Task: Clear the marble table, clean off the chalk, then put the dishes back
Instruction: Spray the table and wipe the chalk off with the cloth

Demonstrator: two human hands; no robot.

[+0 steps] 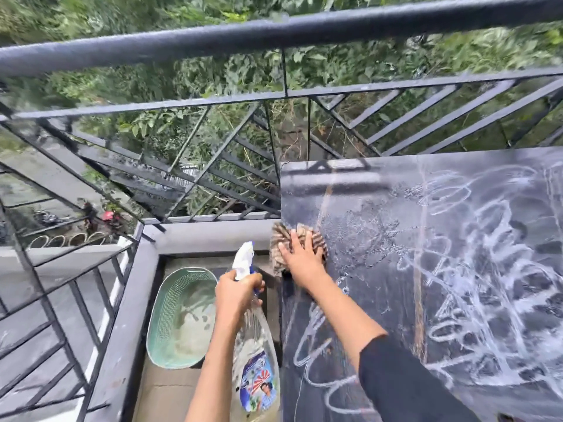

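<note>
Marble table fills the right half of the view, its dark top carrying no dishes in the part the camera shows, so step 1, the clearing, looks done. Cleaning seems only just begun. A wet, beaded patch spreads across the near-left part of the top, while white chalk loops and scribbles cover most of the rest, thickest toward the right and along the near edge. Putting the dishes back is not yet started, and no dishes can be made out anywhere.

The right hand lies flat with its fingers spread, pressing a striped cloth onto the table's left edge beside the wet patch. The left hand is wrapped around the neck of a clear spray bottle, which hangs off the table just left of its edge, nozzle pointing up and away.

A green basket sits on the floor near the bottle; its inside is too blurred to tell what it holds. A black metal railing runs close behind the table and down the left side, with leafy plants beyond. Nothing sits on the top to block the cloth's path; the railing close behind may crowd wiping at the far edge.
</note>
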